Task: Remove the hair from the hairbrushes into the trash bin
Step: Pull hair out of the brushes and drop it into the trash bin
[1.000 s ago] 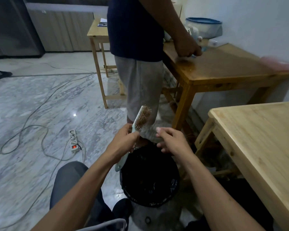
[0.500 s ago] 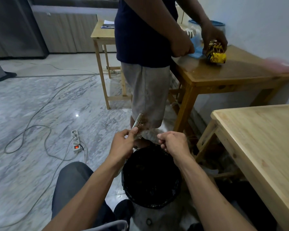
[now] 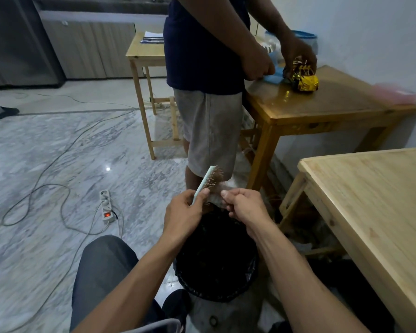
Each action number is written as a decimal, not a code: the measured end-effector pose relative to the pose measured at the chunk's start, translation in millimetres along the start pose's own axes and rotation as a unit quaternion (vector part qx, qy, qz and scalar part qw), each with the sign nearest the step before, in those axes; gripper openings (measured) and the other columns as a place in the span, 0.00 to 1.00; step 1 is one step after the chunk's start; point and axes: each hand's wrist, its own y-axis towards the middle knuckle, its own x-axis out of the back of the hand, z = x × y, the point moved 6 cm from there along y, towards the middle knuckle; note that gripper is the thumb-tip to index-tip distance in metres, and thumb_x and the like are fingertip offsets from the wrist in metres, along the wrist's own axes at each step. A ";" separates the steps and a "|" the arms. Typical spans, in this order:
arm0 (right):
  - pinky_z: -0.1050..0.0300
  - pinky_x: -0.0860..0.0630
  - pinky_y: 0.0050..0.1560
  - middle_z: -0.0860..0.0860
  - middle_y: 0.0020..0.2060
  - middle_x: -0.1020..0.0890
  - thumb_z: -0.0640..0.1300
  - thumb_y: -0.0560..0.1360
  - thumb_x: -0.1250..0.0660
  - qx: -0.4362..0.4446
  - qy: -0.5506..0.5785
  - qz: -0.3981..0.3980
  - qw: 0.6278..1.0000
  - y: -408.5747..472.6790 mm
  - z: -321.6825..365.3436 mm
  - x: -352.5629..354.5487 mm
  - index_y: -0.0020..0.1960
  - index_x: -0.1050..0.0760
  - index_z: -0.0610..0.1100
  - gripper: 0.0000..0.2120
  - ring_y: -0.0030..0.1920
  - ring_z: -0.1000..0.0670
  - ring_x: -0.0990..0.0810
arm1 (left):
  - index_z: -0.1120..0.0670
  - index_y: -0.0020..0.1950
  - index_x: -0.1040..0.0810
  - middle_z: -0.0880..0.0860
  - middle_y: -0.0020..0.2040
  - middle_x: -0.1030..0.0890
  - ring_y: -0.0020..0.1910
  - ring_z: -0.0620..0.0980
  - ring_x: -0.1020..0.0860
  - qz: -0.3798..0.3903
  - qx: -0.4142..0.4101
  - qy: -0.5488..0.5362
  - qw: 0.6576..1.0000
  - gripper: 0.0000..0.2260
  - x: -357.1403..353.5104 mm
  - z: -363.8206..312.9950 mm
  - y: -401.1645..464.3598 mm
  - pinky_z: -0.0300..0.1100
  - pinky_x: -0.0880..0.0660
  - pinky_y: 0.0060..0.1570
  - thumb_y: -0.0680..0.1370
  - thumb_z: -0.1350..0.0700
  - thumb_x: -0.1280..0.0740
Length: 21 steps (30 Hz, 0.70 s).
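Note:
My left hand (image 3: 183,215) grips a pale green hairbrush (image 3: 208,180) by its lower part, head tilted up and to the right, bristles facing right. Brown hair (image 3: 220,186) is tangled in the bristles. My right hand (image 3: 244,207) is closed, thumb and fingers pinching the hair at the brush's lower bristles. Both hands hover just above the far rim of a round trash bin (image 3: 250,272) lined with a black bag, which stands on the floor between my knees.
A person (image 3: 209,68) stands right behind the bin, handling a gold toy car (image 3: 303,79) on a brown table (image 3: 334,106). A light wooden table (image 3: 370,200) is close at right. A power strip (image 3: 106,206) and cables lie on the marble floor at left.
The brush has turned so its bristles face right and my right hand has closed on the hair. The standing person brought a gold toy car onto the brown table.

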 end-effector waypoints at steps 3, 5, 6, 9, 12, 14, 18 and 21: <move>0.62 0.27 0.31 0.50 0.31 0.18 0.42 0.77 0.27 0.006 -0.029 -0.011 1.000 -3.6 -2.8 2.0 0.38 0.19 0.43 0.09 0.29 0.55 0.25 | 0.49 0.42 0.16 0.48 0.26 0.25 0.24 0.48 0.30 -0.008 0.075 -0.090 0.993 0.17 -2.3 13.6 5.2 0.42 0.35 0.29 0.77 0.37 0.33; 0.61 0.27 0.32 0.51 0.30 0.18 0.42 0.77 0.28 0.005 -0.034 -0.015 0.999 -5.5 -3.8 2.1 0.38 0.19 0.43 0.09 0.30 0.54 0.25 | 0.51 0.43 0.17 0.54 0.29 0.26 0.22 0.49 0.33 -0.014 0.109 -0.125 0.986 0.16 -6.0 17.5 7.6 0.39 0.38 0.25 0.78 0.40 0.32; 0.61 0.27 0.32 0.51 0.29 0.18 0.41 0.77 0.28 0.005 -0.039 -0.018 0.999 -6.4 -4.0 3.3 0.37 0.19 0.43 0.09 0.30 0.54 0.25 | 0.52 0.43 0.18 0.55 0.29 0.26 0.20 0.49 0.34 -0.017 0.126 -0.138 0.982 0.15 -6.2 19.4 9.5 0.37 0.39 0.24 0.78 0.41 0.32; 0.59 0.27 0.33 0.50 0.29 0.19 0.38 0.76 0.29 0.000 -0.048 -0.025 0.999 -13.4 -3.3 14.0 0.35 0.20 0.43 0.11 0.31 0.53 0.24 | 0.55 0.45 0.21 0.55 0.30 0.27 0.20 0.50 0.36 -0.041 0.187 -0.160 0.968 0.15 5.0 33.4 20.1 0.37 0.40 0.25 0.80 0.44 0.33; 0.59 0.27 0.34 0.49 0.29 0.20 0.37 0.77 0.30 -0.011 -0.062 -0.025 0.998 -16.6 -4.1 30.8 0.36 0.20 0.42 0.11 0.32 0.52 0.24 | 0.60 0.49 0.23 0.56 0.31 0.31 0.21 0.48 0.38 -0.077 0.205 -0.169 0.961 0.17 24.3 49.9 30.1 0.39 0.42 0.27 0.81 0.45 0.34; 0.60 0.27 0.33 0.49 0.30 0.19 0.38 0.78 0.30 -0.031 -0.072 -0.021 0.997 -14.6 -7.3 35.3 0.41 0.18 0.41 0.07 0.32 0.52 0.24 | 0.60 0.53 0.22 0.57 0.32 0.30 0.23 0.49 0.37 -0.061 0.174 -0.143 0.972 0.18 25.9 48.8 30.9 0.40 0.42 0.27 0.81 0.44 0.34; 0.56 0.21 0.37 0.48 0.38 0.17 0.45 0.81 0.33 -0.092 -0.106 -0.003 0.990 -9.0 -15.7 28.0 0.51 0.17 0.39 0.09 0.37 0.51 0.20 | 0.55 0.51 0.20 0.53 0.28 0.26 0.22 0.48 0.34 -0.006 0.096 -0.101 0.990 0.17 15.9 25.3 22.1 0.40 0.39 0.24 0.79 0.41 0.33; 0.56 0.18 0.43 0.52 0.47 0.19 0.56 0.81 0.35 -0.053 -0.141 0.003 0.989 -9.1 -8.1 22.3 0.58 0.25 0.49 0.13 0.46 0.51 0.17 | 0.50 0.48 0.17 0.46 0.23 0.25 0.20 0.43 0.30 0.017 0.040 -0.061 0.997 0.15 12.0 5.9 13.9 0.40 0.35 0.27 0.79 0.39 0.33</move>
